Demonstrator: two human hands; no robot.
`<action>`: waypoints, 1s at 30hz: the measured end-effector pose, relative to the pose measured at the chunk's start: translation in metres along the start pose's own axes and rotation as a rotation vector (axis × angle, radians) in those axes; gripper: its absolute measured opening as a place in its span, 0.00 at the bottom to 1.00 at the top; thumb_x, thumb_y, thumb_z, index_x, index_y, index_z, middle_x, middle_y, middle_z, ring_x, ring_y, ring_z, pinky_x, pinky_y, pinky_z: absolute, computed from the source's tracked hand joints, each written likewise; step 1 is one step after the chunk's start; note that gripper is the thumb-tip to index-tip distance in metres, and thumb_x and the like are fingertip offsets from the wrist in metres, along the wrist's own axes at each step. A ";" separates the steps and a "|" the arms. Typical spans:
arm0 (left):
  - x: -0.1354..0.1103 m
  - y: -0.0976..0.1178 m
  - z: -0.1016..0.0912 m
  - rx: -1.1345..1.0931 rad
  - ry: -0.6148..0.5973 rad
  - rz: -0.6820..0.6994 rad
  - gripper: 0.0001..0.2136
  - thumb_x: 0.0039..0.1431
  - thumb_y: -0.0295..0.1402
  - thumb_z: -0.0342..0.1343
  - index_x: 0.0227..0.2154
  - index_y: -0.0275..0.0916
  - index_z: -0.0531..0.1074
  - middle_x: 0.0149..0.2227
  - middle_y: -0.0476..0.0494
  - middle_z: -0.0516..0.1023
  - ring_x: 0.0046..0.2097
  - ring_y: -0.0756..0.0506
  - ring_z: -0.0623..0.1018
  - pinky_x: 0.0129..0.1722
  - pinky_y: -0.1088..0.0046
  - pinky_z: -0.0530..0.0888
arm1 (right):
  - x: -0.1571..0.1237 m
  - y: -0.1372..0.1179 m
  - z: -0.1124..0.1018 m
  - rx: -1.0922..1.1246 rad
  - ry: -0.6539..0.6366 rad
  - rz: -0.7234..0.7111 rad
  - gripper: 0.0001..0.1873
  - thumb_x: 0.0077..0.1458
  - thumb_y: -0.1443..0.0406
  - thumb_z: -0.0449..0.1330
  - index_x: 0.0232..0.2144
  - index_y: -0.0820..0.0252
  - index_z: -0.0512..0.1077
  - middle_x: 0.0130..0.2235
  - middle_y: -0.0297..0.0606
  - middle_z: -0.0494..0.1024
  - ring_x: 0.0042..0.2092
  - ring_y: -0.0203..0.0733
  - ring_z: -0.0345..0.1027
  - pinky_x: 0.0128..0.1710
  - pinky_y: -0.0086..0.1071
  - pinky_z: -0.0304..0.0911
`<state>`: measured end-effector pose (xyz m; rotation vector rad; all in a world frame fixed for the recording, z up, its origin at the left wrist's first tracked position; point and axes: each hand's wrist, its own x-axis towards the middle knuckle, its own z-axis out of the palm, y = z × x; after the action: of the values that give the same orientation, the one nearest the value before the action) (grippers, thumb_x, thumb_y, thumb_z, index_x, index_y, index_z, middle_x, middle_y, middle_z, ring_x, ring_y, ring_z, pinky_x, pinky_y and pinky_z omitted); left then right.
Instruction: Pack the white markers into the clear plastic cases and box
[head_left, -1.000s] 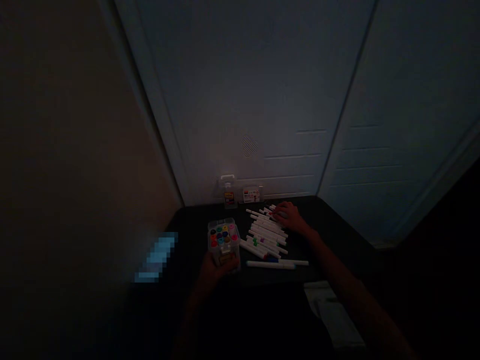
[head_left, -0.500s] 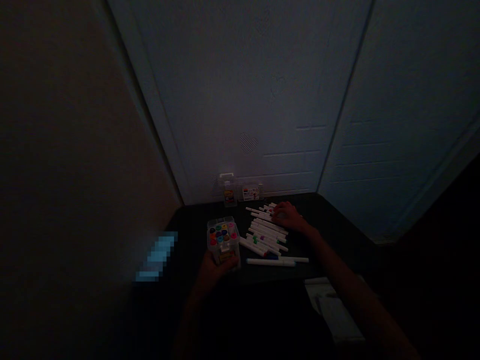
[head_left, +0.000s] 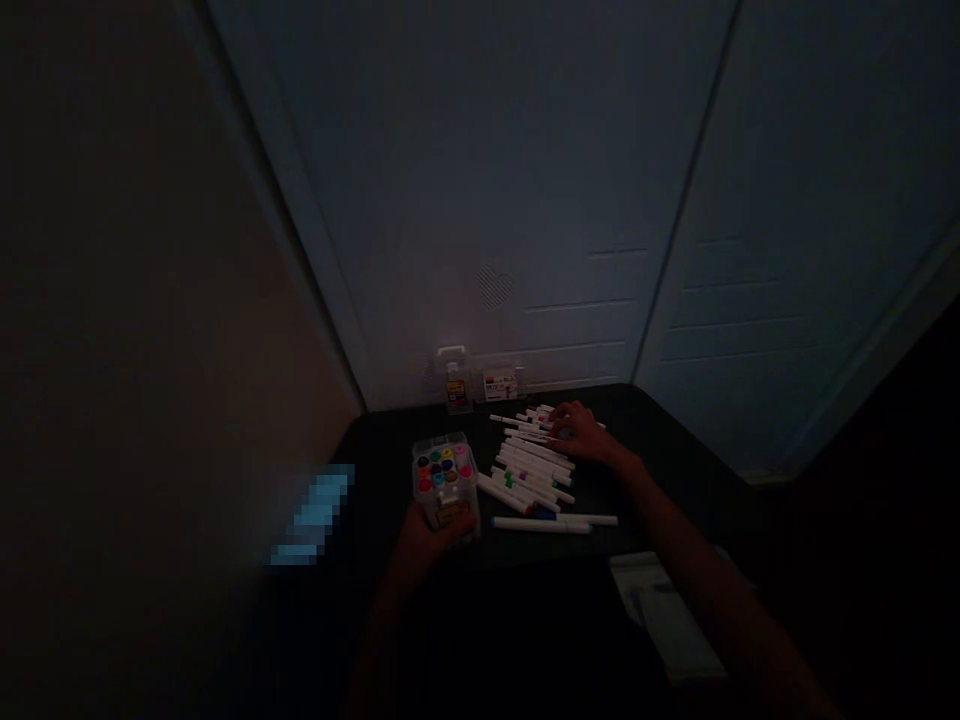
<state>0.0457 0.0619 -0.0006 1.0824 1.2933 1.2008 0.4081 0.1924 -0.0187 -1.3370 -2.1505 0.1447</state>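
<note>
My left hand [head_left: 426,540] is wrapped round the front and lower side of a clear plastic box [head_left: 466,500], which stands open on the dark table. Several markers with caps of many colours [head_left: 448,466] are upright inside it. To the right of the box, white markers [head_left: 534,460] lie in a loose pile, mostly side by side. My right hand [head_left: 581,435] is at the far right of this pile, its fingers bent down around a white marker [head_left: 529,434]. Dim light blurs the fingertips, and part of the pile is hidden under that hand.
Against the pale wall stand a clear case with a handle [head_left: 457,385] and a clear box with a printed label [head_left: 500,384]. Separate markers [head_left: 544,525] lie near the table's front edge. Below the right forearm is a pale object [head_left: 667,610].
My right hand has shifted slightly to the right over the pile, and a marker by its fingers has turned and slid a little. My left hand stays on the box.
</note>
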 end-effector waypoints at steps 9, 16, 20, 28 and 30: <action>0.001 -0.003 -0.001 0.005 0.022 -0.014 0.33 0.28 0.36 0.81 0.42 0.37 0.76 0.41 0.38 0.87 0.43 0.34 0.86 0.43 0.60 0.83 | 0.000 -0.002 -0.003 0.199 0.073 0.056 0.18 0.59 0.48 0.65 0.41 0.53 0.81 0.47 0.42 0.81 0.50 0.51 0.73 0.52 0.44 0.68; 0.004 -0.009 -0.003 0.005 0.023 -0.023 0.35 0.29 0.37 0.81 0.44 0.36 0.76 0.42 0.37 0.87 0.44 0.34 0.86 0.43 0.61 0.83 | 0.003 -0.015 -0.007 0.363 0.189 0.136 0.19 0.56 0.47 0.66 0.38 0.55 0.79 0.40 0.39 0.84 0.41 0.48 0.77 0.43 0.38 0.71; 0.004 -0.009 -0.003 0.004 0.040 -0.027 0.34 0.28 0.36 0.82 0.42 0.36 0.76 0.41 0.39 0.87 0.44 0.35 0.86 0.43 0.62 0.83 | 0.004 -0.019 -0.011 0.416 0.346 0.179 0.20 0.53 0.47 0.67 0.36 0.57 0.78 0.37 0.40 0.83 0.38 0.47 0.76 0.39 0.38 0.71; 0.004 -0.007 -0.002 -0.004 0.022 -0.008 0.33 0.28 0.35 0.81 0.42 0.36 0.77 0.40 0.39 0.88 0.42 0.36 0.87 0.41 0.63 0.83 | 0.003 -0.018 -0.019 0.474 0.520 0.207 0.19 0.50 0.49 0.69 0.33 0.57 0.77 0.31 0.38 0.81 0.32 0.45 0.74 0.34 0.37 0.70; 0.005 -0.008 -0.002 -0.012 0.022 -0.017 0.33 0.27 0.35 0.82 0.41 0.36 0.77 0.40 0.39 0.88 0.42 0.36 0.87 0.41 0.63 0.83 | 0.003 -0.019 -0.019 0.486 0.526 0.207 0.19 0.49 0.48 0.69 0.32 0.57 0.77 0.30 0.38 0.81 0.31 0.45 0.73 0.33 0.37 0.69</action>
<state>0.0437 0.0659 -0.0087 1.0501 1.3081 1.2092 0.4031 0.1817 0.0055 -1.1449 -1.4228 0.3330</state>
